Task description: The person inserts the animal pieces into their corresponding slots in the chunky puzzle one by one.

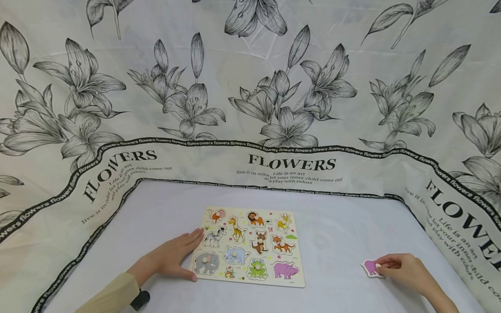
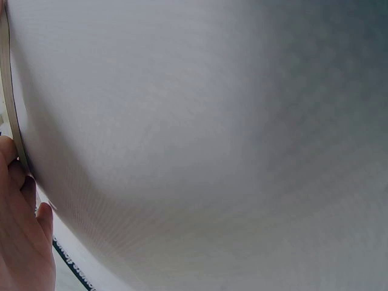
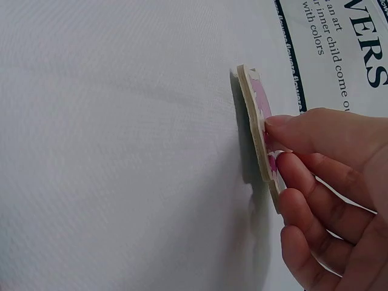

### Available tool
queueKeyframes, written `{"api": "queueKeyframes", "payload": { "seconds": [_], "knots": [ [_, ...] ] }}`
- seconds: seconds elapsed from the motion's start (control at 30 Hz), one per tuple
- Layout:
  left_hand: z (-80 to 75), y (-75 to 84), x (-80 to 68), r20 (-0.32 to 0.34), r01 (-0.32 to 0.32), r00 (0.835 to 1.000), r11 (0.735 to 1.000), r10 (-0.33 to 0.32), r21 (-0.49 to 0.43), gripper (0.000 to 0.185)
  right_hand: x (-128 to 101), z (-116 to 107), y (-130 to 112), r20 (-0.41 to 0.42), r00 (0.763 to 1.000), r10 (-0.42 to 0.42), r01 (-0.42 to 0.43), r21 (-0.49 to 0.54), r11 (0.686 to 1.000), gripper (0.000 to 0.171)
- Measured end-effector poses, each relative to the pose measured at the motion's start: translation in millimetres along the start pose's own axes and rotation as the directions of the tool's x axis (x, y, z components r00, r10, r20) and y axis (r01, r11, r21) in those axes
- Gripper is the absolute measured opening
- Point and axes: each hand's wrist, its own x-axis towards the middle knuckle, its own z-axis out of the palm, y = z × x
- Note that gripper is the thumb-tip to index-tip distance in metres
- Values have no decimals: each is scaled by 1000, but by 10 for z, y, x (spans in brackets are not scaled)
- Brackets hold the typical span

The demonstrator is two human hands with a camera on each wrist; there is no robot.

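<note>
A wooden animal puzzle board [image 1: 250, 219] lies flat on the white cloth, with a monkey, lion, zebra, elephant, frog and other animals on it. My left hand [image 1: 176, 256] rests at the board's left edge, fingers extended and thumb spread along the lower corner. In the left wrist view, the fingers of that hand [image 2: 24, 236] meet the thin edge of the board [image 2: 15, 109]. Off to the right of the board, my right hand [image 1: 401, 269] pinches a purple hippo puzzle piece [image 1: 369, 268]. The right wrist view shows this piece [image 3: 257, 124] edge-on, close to the cloth, held between thumb and fingers.
White cloth [image 1: 332, 230] covers the surface around the board. Behind and at both sides rises a floral-printed fabric [image 1: 211, 165] with black lettered borders. On the board, a purple hippo picture [image 1: 285, 270] fills the lower right corner.
</note>
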Motion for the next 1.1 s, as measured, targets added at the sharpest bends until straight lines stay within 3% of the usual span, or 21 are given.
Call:
{"api": "queueKeyframes", "payload": {
  "seconds": [0.63, 1.1],
  "knots": [
    [-20, -7, 1, -19, -13, 1000, 1000, 12, -6, 112, -17, -28, -115, -17, 999, -42, 42, -16, 999, 38],
    [-6, -6, -4, -6, 1, 1000, 1000, -1, -17, 112, -42, 49, -342, -55, 990, -133, 133, -2, 991, 32]
  ]
}}
